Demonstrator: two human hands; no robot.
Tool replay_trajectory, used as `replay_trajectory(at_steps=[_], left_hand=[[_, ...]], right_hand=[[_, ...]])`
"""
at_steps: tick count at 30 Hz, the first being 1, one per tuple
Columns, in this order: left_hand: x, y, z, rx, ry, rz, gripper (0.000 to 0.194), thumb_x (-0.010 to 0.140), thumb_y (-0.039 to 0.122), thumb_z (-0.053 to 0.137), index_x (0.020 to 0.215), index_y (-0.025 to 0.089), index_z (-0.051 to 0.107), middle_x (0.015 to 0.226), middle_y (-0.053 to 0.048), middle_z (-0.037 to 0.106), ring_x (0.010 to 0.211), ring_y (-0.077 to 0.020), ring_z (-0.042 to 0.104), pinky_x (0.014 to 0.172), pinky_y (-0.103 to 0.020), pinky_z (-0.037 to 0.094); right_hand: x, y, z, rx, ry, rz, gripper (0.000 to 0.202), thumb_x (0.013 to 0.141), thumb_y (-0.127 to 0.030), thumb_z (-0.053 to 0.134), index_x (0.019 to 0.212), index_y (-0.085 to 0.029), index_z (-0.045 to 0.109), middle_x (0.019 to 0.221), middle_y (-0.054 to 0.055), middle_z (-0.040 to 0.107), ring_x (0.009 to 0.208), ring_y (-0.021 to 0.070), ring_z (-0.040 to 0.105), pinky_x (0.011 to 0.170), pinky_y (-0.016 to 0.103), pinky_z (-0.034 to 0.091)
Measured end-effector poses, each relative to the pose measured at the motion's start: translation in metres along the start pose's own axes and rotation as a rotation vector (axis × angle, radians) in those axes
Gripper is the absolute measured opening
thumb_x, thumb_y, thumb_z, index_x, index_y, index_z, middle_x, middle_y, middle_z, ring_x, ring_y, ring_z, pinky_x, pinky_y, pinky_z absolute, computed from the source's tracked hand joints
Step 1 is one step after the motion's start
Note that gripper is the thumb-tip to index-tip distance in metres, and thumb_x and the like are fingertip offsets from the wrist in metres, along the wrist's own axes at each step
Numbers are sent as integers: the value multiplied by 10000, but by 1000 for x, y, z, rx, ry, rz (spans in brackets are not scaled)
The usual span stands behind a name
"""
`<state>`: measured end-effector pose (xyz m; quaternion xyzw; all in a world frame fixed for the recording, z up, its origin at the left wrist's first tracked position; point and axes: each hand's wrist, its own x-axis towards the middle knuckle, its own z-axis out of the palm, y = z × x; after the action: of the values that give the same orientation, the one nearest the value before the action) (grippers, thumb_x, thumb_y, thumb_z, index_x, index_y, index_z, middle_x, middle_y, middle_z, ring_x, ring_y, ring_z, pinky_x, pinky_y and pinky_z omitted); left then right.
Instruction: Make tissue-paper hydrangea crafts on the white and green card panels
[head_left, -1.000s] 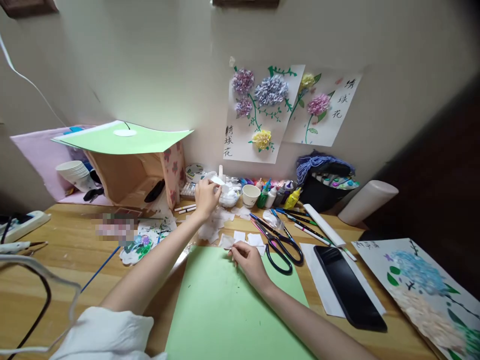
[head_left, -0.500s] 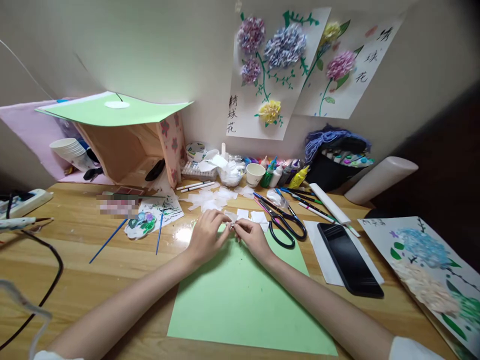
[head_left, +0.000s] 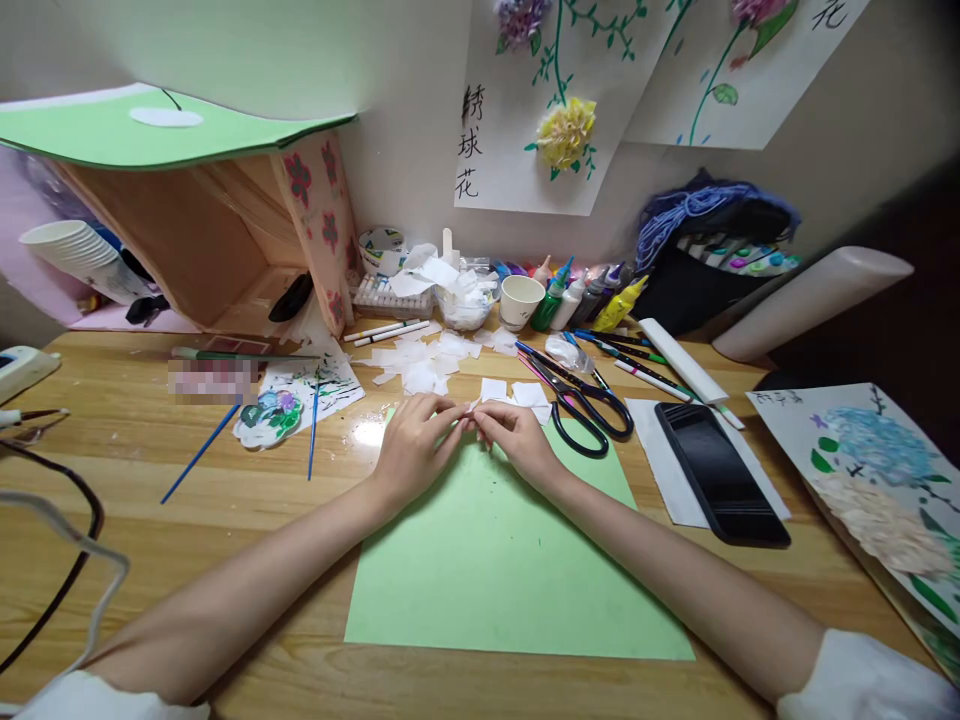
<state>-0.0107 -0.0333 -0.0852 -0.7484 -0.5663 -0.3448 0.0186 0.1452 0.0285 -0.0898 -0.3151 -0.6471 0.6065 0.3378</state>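
My left hand (head_left: 420, 445) and my right hand (head_left: 521, 440) meet at their fingertips over the top edge of a light green sheet (head_left: 517, 560). Both pinch a small piece of white paper (head_left: 471, 408), mostly hidden by the fingers. White paper squares (head_left: 529, 397) lie just behind my right hand. Black-handled scissors (head_left: 581, 405) rest to the right of them. Behind my left hand, white paper scraps (head_left: 424, 362) are spread on the table.
A phone (head_left: 720, 475) lies on white paper at the right, near a flower picture (head_left: 862, 480). A paper cup (head_left: 520, 300), paint bottles (head_left: 555, 297) and a bowl of white paper (head_left: 466, 300) stand behind. Blue brushes (head_left: 201, 453), a palette (head_left: 268, 418) and cables are on the left.
The view has tilted down and come closer, so the wall pictures are cut off more at the top. My hands stay together; less of the white piece shows between my fingers.
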Motion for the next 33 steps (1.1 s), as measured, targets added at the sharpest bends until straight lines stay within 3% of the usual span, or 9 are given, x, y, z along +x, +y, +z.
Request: replay_trajectory(at_steps=[11,26,33], left_hand=[[1,0,0,13,12,42,249,871,235,489,1086,227,612,900,-58,632,828,-169,540,712,-301,425],[0,2,-2,148,-27,117,290,876,197,467,1148,225,563,1005,-63,634,887,-190,529,715,-299,422],[1,1,-2,51,72,87,208,855,212,523,1039,220,622,902,-48,647,832,-168,553,693,-287,422]], right_hand=[[0,-1,0,-26,26,1,235,788,-384,575,762,-167,664,748,34,620,595,119,505,530,234,410],[0,-3,0,-18,44,34,232,787,-379,571,734,-160,627,664,6,580,546,106,466,524,235,379],[-1,-5,0,-9,29,1,202,794,-335,566,730,-155,630,677,6,569,545,97,454,527,233,366]])
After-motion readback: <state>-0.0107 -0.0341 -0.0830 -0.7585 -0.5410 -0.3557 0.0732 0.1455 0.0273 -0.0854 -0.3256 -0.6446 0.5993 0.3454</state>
